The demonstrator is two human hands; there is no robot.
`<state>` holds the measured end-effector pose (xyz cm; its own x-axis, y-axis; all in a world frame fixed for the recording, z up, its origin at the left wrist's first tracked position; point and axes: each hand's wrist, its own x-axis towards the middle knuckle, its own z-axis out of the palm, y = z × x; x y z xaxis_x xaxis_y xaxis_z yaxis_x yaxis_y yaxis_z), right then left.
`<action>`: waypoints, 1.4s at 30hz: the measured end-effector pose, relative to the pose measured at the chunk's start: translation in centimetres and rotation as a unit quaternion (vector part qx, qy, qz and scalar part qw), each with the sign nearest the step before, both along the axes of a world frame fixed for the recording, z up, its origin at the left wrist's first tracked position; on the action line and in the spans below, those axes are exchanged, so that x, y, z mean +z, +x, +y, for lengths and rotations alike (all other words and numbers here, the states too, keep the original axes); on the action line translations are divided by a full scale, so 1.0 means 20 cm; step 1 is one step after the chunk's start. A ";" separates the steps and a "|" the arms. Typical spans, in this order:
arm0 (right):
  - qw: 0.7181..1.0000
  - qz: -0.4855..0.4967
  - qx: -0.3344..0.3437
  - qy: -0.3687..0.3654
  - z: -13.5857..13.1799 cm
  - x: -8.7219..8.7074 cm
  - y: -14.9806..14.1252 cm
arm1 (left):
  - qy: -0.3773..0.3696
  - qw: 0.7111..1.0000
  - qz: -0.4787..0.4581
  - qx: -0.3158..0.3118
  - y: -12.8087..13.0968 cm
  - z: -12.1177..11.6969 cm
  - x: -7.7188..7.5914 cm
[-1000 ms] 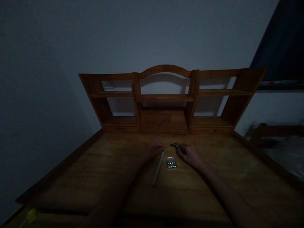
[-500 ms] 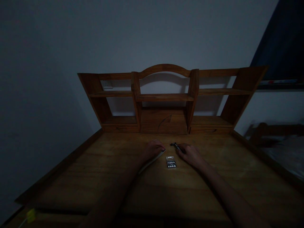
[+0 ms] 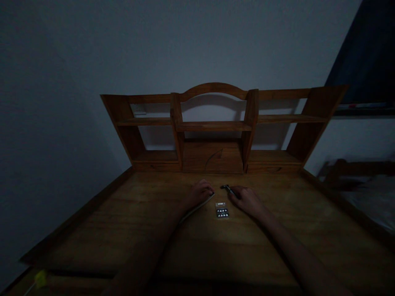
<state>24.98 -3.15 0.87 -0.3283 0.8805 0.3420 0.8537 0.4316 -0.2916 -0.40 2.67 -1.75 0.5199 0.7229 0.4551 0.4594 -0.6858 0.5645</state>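
Near the middle of the desk [image 3: 129, 230], my left hand [image 3: 200, 193] has its fingers closed on the dark end of a long, pale narrow strip [image 3: 197, 207]. The strip runs back along my wrist, and its kind is unclear in the dim light. My right hand [image 3: 247, 198] grips the handle of a razor [image 3: 230, 189] with a dark crosswise head and a silvery neck. The razor's head points left, toward my left hand, with a gap between. A small case [image 3: 222, 213] with a clear part and bright pieces in two rows lies between my hands, closer to me.
A wooden shelf unit [image 3: 214, 126] stands along the back of the desk against the wall. Raised wooden edges border both sides. Something yellow [image 3: 40, 278] sits at the lower left corner. A dark wooden frame [image 3: 354, 170] is at the right.
My left hand has shifted very slightly, and the pale strip now looks thinner, as if tilted. The right hand with the razor and the case are nearly unmoved.
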 end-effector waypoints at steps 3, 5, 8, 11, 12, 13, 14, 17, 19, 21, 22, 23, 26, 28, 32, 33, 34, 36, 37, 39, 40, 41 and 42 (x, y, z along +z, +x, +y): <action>1.000 0.003 0.000 -0.003 0.00 0.00 0.00 | 0.003 1.000 0.012 -0.009 -0.01 0.01 -0.02; 1.000 0.002 -0.003 -0.006 0.00 -0.01 0.00 | 0.008 1.000 0.020 -0.020 -0.01 0.02 -0.04; 1.000 0.005 0.002 -0.004 0.00 -0.01 0.00 | 0.017 0.999 0.025 -0.015 0.00 0.02 -0.04; 1.000 0.011 0.007 0.003 0.00 0.00 0.00 | 0.043 0.998 0.035 0.023 0.00 0.01 -0.04; 1.000 0.011 0.005 0.003 0.00 0.00 0.00 | 0.055 0.997 0.042 0.035 0.01 0.01 -0.03; 1.000 0.011 0.003 0.003 -0.01 0.00 0.00 | 0.068 0.995 0.051 0.044 0.01 0.00 -0.02; 1.000 0.010 -0.001 0.004 -0.01 0.00 0.00 | 0.080 0.994 0.061 0.050 0.01 -0.01 0.00; 1.000 0.010 -0.006 0.005 -0.01 0.01 0.00 | 0.122 0.985 0.105 0.058 0.02 -0.05 0.04; 1.000 0.008 -0.008 0.006 -0.01 0.02 0.00 | 0.150 0.977 0.138 0.060 0.03 -0.07 0.07; 1.000 0.008 -0.007 0.007 -0.01 0.02 0.00 | 0.167 0.970 0.168 0.052 0.04 -0.09 0.09; 1.000 0.010 -0.007 0.006 -0.01 0.02 0.00 | 0.173 0.967 0.178 0.047 0.04 -0.10 0.09; 1.000 0.011 -0.008 0.004 -0.01 0.02 0.00 | 0.178 0.965 0.187 0.043 0.04 -0.11 0.10; 1.000 0.008 -0.005 -0.001 -0.01 0.01 0.00 | 0.195 0.958 0.206 0.034 0.05 -0.13 0.11; 1.000 0.008 0.000 0.002 0.00 0.00 0.00 | 0.197 0.957 0.212 0.029 0.06 -0.13 0.11; 1.000 0.015 0.004 0.006 0.00 0.00 0.01 | 0.192 0.958 0.212 0.032 0.07 -0.13 0.11; 1.000 0.016 0.005 0.006 0.00 0.00 0.01 | 0.193 0.958 0.208 0.038 0.07 -0.13 0.11; 1.000 0.015 0.005 0.007 0.00 0.00 0.01 | 0.194 0.958 0.204 0.046 0.07 -0.13 0.11; 1.000 0.012 0.004 0.007 0.00 0.00 0.01 | 0.198 0.959 0.195 0.063 0.07 -0.12 0.11; 1.000 0.010 0.003 0.006 0.00 0.00 0.01 | 0.198 0.959 0.193 0.069 0.06 -0.12 0.10; 1.000 0.008 -0.001 0.004 0.01 0.00 0.00 | 0.195 0.959 0.190 0.082 0.06 -0.11 0.10; 1.000 0.009 -0.002 0.003 0.00 0.00 0.00 | 0.193 0.959 0.189 0.091 0.05 -0.11 0.10; 1.000 0.012 -0.001 0.002 0.00 0.01 0.00 | 0.191 0.959 0.186 0.101 0.05 -0.10 0.09; 1.000 0.014 0.001 0.000 0.00 0.01 0.00 | 0.189 0.958 0.181 0.113 0.04 -0.10 0.09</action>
